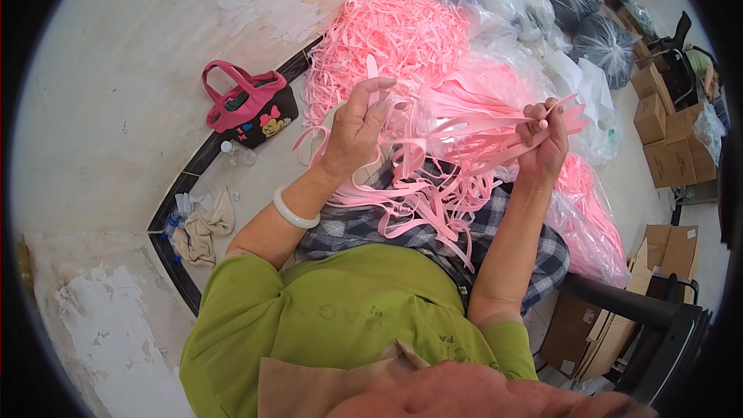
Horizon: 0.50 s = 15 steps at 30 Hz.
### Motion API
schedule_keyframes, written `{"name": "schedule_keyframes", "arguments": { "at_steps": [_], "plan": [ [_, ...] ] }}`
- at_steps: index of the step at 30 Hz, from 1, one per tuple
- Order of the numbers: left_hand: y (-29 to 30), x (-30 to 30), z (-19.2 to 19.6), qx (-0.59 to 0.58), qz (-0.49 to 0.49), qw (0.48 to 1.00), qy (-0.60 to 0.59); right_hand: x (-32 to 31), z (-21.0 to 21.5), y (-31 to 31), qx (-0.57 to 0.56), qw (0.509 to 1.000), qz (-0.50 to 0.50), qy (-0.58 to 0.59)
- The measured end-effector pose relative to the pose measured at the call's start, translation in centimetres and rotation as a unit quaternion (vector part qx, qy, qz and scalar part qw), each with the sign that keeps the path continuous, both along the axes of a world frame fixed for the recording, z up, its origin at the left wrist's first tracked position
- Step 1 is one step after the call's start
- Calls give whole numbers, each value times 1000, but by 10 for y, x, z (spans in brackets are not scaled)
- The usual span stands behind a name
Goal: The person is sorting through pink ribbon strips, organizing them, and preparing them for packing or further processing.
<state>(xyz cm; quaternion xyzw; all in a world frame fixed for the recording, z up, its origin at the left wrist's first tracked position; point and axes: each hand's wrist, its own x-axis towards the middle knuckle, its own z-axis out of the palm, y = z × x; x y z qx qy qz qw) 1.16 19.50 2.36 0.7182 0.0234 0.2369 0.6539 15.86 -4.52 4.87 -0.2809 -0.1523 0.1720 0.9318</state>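
My left hand (358, 125), with a white bangle (296, 210) on its wrist, is raised above my lap. Its thumb and fingers are closed on a pale pink strap (372, 70) whose end sticks up past the fingertips. To the right, my right hand (545, 142) grips a bundle of flat pink straps (495, 118) that fans out toward the left. More loose pink straps (418, 205) hang in tangles over the plaid cloth (333, 231) on my lap. Beyond my hands rises a big heap of thin pink straps (387, 35).
Clear plastic bags (495, 0) and black bags (604, 46) lie at the far right. Cardboard boxes (673, 143) stand at right, near a partly visible person (703, 77). A pink-and-black handbag (263, 112), a clear bottle (238, 155) and rags (207, 228) lie by the left wall.
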Motion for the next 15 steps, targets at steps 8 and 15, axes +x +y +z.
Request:
{"name": "schedule_keyframes", "arguments": {
  "at_steps": [8,15],
  "plan": [
    [-6,-1,6,-28,6,1000,-2,7,-16,4,-49,998,-27,-12],
    [-10,-4,7,88,13,996,-16,-34,-6,61,-96,974,193,71]
  ]
}}
